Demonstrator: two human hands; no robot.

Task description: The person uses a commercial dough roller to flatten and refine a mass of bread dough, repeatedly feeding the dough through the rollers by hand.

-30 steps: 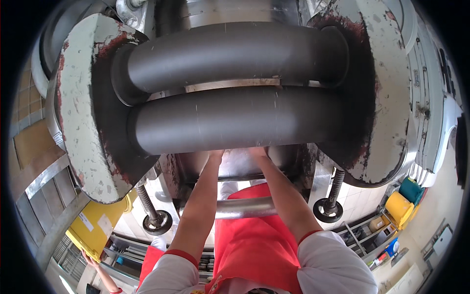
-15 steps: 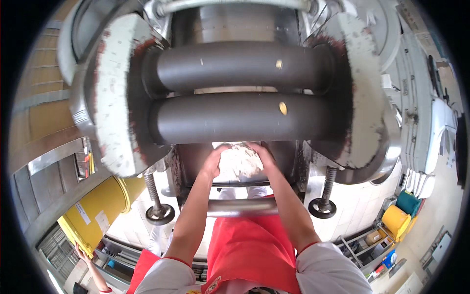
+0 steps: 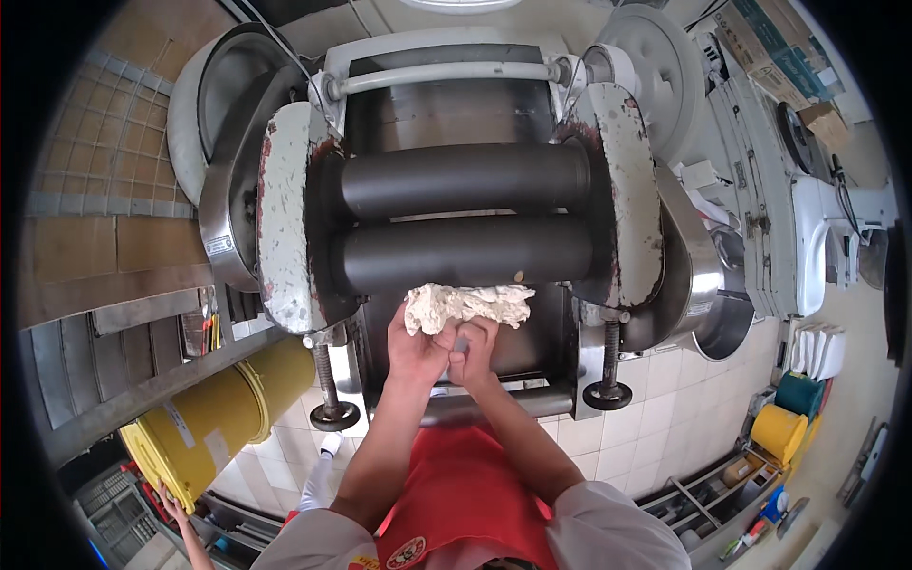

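Both hands are up at the front of the roller machine (image 3: pixel 285 228), and between them sits a ragged lump of pale dough (image 3: pixel 465 306). The left hand (image 3: pixel 416 344) is curled under the lump's left end, fingers closed on it from below. The right hand (image 3: pixel 478 344) is tucked close beside it, fingers bent up into the underside, gripping the middle of the lump. The two hands touch each other, which looks like a way to keep the soft, crumbly mass from sagging or breaking apart.

The dough is held right against the lower roller (image 3: pixel 465 252), just under its dark curve, with the upper roller (image 3: pixel 465 180) stacked above it. Its right end trails out unsupported toward the machine's right side plate (image 3: pixel 627 190).

Below the hands, the metal tray (image 3: pixel 532 351) of the machine sits ready to catch anything that drops. A yellow drum (image 3: pixel 223 413) lies tilted off to the lower left, well apart, and a steel bowl (image 3: pixel 722 313) stands just beside the machine on the right.
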